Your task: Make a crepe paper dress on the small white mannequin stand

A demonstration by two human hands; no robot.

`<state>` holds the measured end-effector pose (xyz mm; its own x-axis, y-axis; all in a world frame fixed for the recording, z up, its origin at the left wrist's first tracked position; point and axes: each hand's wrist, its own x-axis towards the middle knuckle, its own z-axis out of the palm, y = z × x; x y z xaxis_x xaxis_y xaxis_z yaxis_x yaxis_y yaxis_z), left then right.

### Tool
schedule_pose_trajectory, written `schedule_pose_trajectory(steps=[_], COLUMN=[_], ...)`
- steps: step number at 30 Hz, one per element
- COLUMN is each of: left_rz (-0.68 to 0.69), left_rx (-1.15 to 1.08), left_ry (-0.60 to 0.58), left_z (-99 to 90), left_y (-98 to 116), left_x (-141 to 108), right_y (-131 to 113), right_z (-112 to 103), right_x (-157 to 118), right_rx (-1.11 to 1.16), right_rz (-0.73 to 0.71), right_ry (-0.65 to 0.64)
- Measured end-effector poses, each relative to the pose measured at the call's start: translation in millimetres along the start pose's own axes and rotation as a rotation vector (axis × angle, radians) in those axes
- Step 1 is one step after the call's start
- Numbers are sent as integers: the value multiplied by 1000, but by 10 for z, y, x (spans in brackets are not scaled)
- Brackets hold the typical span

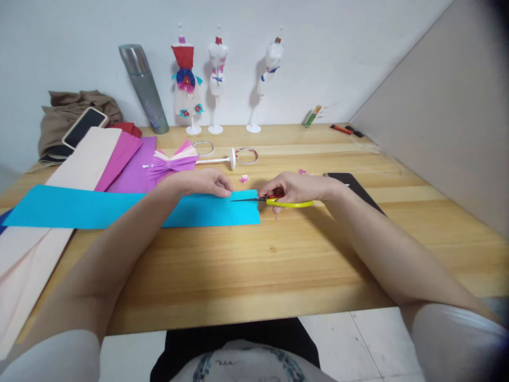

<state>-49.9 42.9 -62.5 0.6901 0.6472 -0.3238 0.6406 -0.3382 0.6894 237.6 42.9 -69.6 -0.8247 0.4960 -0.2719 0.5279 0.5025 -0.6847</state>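
Note:
A long strip of blue crepe paper lies across the table, its right end in front of me. My left hand rests on the strip's far edge, fingers curled down on it; whether they pinch the paper is hard to see. My right hand holds scissors with yellow and red handles. Their dark blades point left and lie over the right end of the strip, looking nearly closed.
Folded pale, pink and purple paper lies at the left under a phone. A toppled mini mannequin in a purple paper dress, tape rolls, a thermos, standing mannequins and a black flat object are around.

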Motion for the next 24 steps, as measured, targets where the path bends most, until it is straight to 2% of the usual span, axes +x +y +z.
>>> schedule_pose_trajectory(steps=[3,8,17,24], left_rz=[-5,-12,-14,-14], left_rx=[45,53,44,35], left_ry=[-29,22,23,14], left_z=[-1,30,14,11], left_y=[-16,7,30,17], left_x=[2,20,23,23], right_y=[27,-38,-82,-147], right_z=[-5,-20,-6,12], right_x=[3,-16,-1,35], right_rx=[10,-31,-82,4], right_rz=[-8,-53,-45,-99], right_ry=[-13,-15,-35,-43])
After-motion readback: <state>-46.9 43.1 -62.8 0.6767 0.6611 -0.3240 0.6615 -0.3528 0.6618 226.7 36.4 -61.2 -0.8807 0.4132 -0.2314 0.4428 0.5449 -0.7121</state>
